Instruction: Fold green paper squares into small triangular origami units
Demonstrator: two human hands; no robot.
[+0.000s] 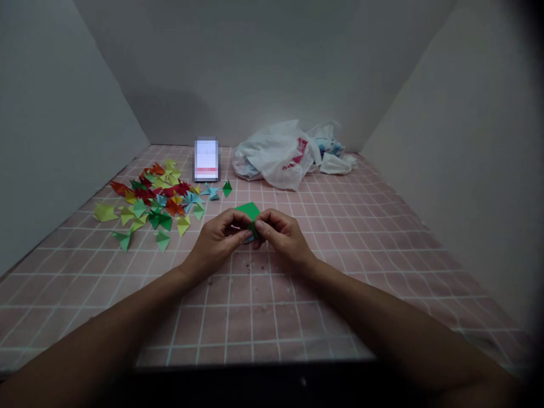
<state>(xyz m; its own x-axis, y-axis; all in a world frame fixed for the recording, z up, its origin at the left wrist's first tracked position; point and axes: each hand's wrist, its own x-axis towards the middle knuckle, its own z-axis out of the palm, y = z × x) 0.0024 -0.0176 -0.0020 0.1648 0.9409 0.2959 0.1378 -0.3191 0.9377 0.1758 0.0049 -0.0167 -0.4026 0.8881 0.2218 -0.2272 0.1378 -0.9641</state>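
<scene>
A small green piece of paper [250, 209] is held between both hands near the middle of the view. My left hand [223, 235] pinches its left side between thumb and fingers. My right hand [283, 235] closes on the right side, its thumb pressed near the paper's middle. The fingers hide the lower part of the paper. Beyond the hands, to the left, lies a pile of folded paper pieces [159, 220] in red, orange, yellow, green and blue. A dark green folded piece [227, 188] lies apart, at the pile's right.
Behind the pile stands a lit phone [206, 160], its screen blurred. A white plastic bag [276, 156] rests at the back, with a crumpled white item [338, 164] to its right. Pale walls enclose the pink checked tabletop [340, 226] on three sides.
</scene>
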